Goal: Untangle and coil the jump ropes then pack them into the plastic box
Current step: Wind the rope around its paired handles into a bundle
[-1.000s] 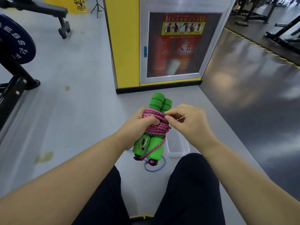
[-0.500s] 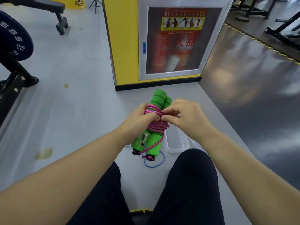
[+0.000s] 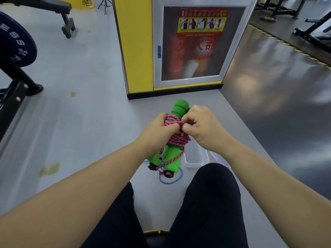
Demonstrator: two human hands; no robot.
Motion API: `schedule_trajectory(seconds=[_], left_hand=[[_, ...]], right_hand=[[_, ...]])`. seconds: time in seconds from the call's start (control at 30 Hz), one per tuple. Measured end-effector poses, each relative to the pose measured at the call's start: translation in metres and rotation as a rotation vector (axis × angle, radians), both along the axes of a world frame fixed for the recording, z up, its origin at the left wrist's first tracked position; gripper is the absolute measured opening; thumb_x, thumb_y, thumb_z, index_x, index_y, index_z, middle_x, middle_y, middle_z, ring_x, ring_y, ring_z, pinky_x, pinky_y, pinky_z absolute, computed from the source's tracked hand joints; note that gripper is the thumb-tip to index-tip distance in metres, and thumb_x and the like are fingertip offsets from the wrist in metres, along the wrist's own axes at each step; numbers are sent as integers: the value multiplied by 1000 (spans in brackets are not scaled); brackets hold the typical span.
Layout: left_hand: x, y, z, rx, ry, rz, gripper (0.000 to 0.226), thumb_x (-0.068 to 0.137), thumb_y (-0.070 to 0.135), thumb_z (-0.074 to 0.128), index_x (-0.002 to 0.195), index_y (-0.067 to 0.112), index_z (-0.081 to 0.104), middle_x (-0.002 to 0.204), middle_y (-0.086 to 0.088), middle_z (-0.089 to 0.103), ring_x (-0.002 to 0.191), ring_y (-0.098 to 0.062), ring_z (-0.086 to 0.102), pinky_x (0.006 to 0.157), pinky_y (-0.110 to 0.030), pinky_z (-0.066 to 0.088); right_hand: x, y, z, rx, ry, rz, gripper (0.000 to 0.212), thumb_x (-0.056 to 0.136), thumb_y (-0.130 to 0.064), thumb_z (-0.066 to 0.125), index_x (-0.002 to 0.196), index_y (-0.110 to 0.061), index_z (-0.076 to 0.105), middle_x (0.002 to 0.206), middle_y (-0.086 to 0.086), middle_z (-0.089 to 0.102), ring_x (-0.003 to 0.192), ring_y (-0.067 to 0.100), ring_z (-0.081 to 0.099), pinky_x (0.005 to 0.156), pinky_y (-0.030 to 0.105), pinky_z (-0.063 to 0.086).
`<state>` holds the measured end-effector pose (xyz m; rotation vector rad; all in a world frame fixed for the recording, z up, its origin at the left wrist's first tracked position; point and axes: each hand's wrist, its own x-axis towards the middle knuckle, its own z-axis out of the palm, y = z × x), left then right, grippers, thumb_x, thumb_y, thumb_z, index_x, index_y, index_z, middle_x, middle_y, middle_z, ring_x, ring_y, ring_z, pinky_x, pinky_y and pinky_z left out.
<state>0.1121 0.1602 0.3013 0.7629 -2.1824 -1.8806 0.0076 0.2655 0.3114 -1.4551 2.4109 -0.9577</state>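
Flooring (image 3: 86,126): pale grey and smooth, turning dark and glossy to the right beyond the plastic box (image 3: 196,162).

Extinguisher cabinet (image 3: 193,47): white-framed glass door in a yellow pillar, well beyond the plastic box. Red lettering and red cylinders show blurred behind the glass.

Weight plate (image 3: 16,42): dark, white lettering, far left of the plastic box and cut off by the frame edge.

Left hand (image 3: 157,133): grip curled round the middle of the bundle, thumb lying on the cord wraps, left of the plastic box.

Right hand (image 3: 204,129): grip pinching a strand of the pink cord (image 3: 178,139) between thumb and forefinger at the top of the wraps. The other fingers are curled.

Green handles (image 3: 180,106): two thick foam handles side by side, held off the floor just left of the plastic box, upper ends pointing toward the cabinet. Lower ends carry black-and-pink caps. One handle has a small grey panel, too blurred to read. The middles are hidden by cord and hands.

Plastic box: clear, rectangular, open-topped, on the floor. The right forearm hides its far end and a knee hides its near corner. Contents cannot be told.

Pink cord: braided, purple and orange flecks, wound in tight turns round both handles, one strand running diagonally to the end caps.

Blue rope (image 3: 172,181): thin loop on the floor just left of the plastic box, partly hidden under the bundle.
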Motion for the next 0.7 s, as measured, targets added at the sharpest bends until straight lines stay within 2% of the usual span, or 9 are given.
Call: schedule_trajectory(seconds=[0.13,0.23,0.33,0.43,0.5,0.6,0.7], left_hand=[[-4,0,-2,17,-11,-13,24,84,16,59,107,13,52,91,-5,61,83,-20,61,76,-35,52],[0,0,-5,3,-24,-26,29,80,26,62,106,16,53,95,-7,64,88,-22,64,81,-40,54],[4,-1,-6,-37,-39,-52,38,76,32,62,110,19,52,96,-5,64,93,-25,65,84,-42,54],[1,-3,-4,-32,-5,-34,29,88,19,57,115,14,49,97,-5,62,92,-23,63,81,-35,53],[-1,-4,0,-23,7,-35,29,90,19,56,117,13,49,99,-6,62,92,-21,63,83,-35,54],[1,-6,1,-5,1,-61,35,90,28,59,120,15,49,105,-8,65,95,-23,66,89,-43,53],[2,-5,1,-2,4,-53,41,87,36,62,121,17,50,107,-8,66,96,-23,67,90,-45,53]], right_hand=[[-3,1,4,45,-309,10,25,84,-11,56,62,-25,58,81,-5,43,90,17,44,74,23,35],[-6,7,11,150,-346,94,23,87,-13,57,69,-27,61,84,-7,43,83,10,45,75,20,36],[-12,11,9,243,-68,143,10,90,-23,57,89,-23,67,89,-11,43,93,13,44,80,20,33],[-9,10,1,122,328,127,21,88,-25,53,92,-13,70,86,-3,51,84,20,47,72,18,25],[-5,10,4,55,378,69,21,87,-21,52,92,-10,69,85,3,60,80,18,47,68,18,24],[-2,12,6,-1,281,41,12,87,-13,58,98,-14,61,88,-2,61,73,6,43,66,17,27],[2,14,8,-130,12,37,25,86,-6,58,95,-22,41,84,-5,58,67,-1,49,65,14,36]])
